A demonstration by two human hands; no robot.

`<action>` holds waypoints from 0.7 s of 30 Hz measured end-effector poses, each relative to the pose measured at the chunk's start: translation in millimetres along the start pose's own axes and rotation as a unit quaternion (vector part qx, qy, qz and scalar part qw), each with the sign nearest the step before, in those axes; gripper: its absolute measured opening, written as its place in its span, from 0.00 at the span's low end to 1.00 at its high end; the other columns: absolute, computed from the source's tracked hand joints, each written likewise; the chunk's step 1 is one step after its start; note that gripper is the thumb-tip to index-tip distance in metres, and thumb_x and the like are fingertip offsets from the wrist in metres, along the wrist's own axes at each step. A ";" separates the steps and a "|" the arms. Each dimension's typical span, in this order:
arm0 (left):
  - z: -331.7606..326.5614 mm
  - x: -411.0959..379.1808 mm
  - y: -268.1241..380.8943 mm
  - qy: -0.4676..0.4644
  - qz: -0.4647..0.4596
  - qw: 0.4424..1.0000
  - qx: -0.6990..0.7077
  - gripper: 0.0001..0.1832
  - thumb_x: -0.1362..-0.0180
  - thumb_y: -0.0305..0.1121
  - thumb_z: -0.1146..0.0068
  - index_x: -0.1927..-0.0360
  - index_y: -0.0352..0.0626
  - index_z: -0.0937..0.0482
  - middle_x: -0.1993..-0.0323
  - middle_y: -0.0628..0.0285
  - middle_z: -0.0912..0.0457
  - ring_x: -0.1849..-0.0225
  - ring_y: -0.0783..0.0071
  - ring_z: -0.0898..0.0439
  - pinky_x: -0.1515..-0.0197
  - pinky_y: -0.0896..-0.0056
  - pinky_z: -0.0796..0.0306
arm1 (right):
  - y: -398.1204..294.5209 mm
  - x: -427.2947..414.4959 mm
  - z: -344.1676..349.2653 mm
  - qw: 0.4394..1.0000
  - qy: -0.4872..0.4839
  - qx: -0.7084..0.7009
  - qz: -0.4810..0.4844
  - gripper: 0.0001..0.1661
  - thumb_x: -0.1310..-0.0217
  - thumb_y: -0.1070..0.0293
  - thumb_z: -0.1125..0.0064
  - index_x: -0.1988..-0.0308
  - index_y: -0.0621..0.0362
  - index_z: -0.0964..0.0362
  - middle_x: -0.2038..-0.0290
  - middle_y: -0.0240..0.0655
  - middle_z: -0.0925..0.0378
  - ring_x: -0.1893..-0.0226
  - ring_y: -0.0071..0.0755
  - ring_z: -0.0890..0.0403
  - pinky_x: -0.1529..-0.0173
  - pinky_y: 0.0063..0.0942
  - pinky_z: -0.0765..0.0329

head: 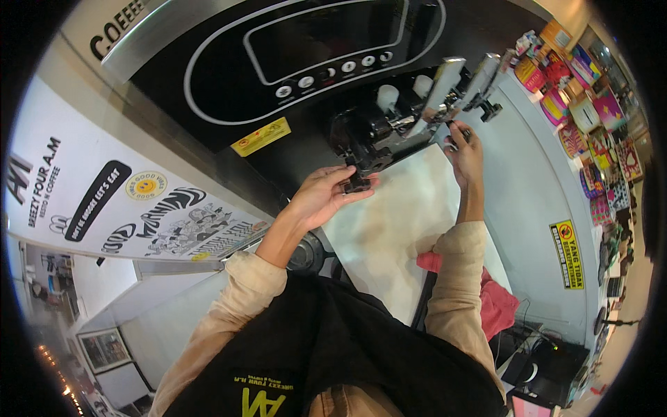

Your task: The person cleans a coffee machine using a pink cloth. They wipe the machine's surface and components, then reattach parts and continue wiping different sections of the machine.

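Observation:
Before me is a dark machine with a button panel (pixel 318 78), apparently a soft-serve ice cream machine. Black dispensing heads (pixel 359 130) stick out from its front, with upright metal levers (pixel 443 91) and white caps (pixel 387 97). My left hand (pixel 325 195) holds the black lower piece (pixel 357 181) of the left head between thumb and fingers. Farther right, my right hand (pixel 465 154) has its fingers closed on a small dark part (pixel 458 134) just below the levers. Its fingers partly hide that part.
Below the heads is a pale, shiny surface (pixel 388 224). A pink cloth (pixel 497 305) hangs by my right forearm. To the right runs a light partition (pixel 526 172) with a yellow warning sticker (pixel 568 254); many colourful packages (pixel 586 114) stand beyond it. A white printed panel (pixel 130 193) is at left.

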State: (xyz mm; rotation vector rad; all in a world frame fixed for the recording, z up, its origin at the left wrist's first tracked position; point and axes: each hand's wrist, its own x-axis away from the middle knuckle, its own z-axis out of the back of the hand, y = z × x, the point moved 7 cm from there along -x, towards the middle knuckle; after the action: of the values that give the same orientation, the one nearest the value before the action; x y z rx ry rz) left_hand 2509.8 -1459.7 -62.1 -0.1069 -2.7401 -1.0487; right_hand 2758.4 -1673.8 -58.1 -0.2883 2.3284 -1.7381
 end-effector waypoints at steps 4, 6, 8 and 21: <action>2.1 -1.6 -2.0 0.059 0.021 0.997 -0.037 0.21 0.27 0.30 0.51 0.37 0.24 0.30 0.40 0.42 0.22 0.39 0.48 0.21 0.37 0.41 0.23 | 0.4 -1.9 0.3 0.998 0.001 0.062 -0.010 0.18 0.28 0.64 0.39 0.50 0.69 0.25 0.68 0.32 0.24 0.72 0.24 0.26 0.73 0.19 0.33; 3.2 -6.7 -6.4 0.079 0.023 0.997 -0.007 0.20 0.27 0.30 0.49 0.38 0.25 0.28 0.42 0.43 0.21 0.41 0.50 0.20 0.38 0.40 0.22 | 6.5 -7.2 3.9 0.998 -0.003 0.054 -0.023 0.18 0.28 0.63 0.39 0.51 0.68 0.25 0.69 0.32 0.24 0.73 0.23 0.26 0.74 0.18 0.35; 5.6 -13.1 -11.8 0.089 0.017 0.995 0.041 0.19 0.28 0.29 0.47 0.40 0.25 0.27 0.43 0.45 0.20 0.42 0.51 0.20 0.38 0.40 0.22 | 11.1 -11.2 0.7 0.998 -0.003 0.038 -0.042 0.15 0.28 0.62 0.40 0.55 0.65 0.27 0.71 0.31 0.27 0.75 0.21 0.27 0.76 0.17 0.37; -0.1 -2.7 1.0 0.020 0.040 0.997 0.060 0.15 0.30 0.33 0.42 0.50 0.28 0.22 0.57 0.57 0.23 0.55 0.65 0.23 0.38 0.41 0.22 | 2.4 8.1 -5.2 0.998 -0.053 -0.022 0.036 0.21 0.24 0.59 0.45 0.45 0.66 0.34 0.64 0.38 0.21 0.68 0.28 0.21 0.73 0.24 0.27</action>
State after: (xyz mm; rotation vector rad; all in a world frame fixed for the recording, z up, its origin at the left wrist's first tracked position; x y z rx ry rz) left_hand 2512.6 -1459.0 -62.0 -0.1729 -2.7308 -0.8547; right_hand 2749.1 -1670.7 -59.5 -0.2920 2.2761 -1.5997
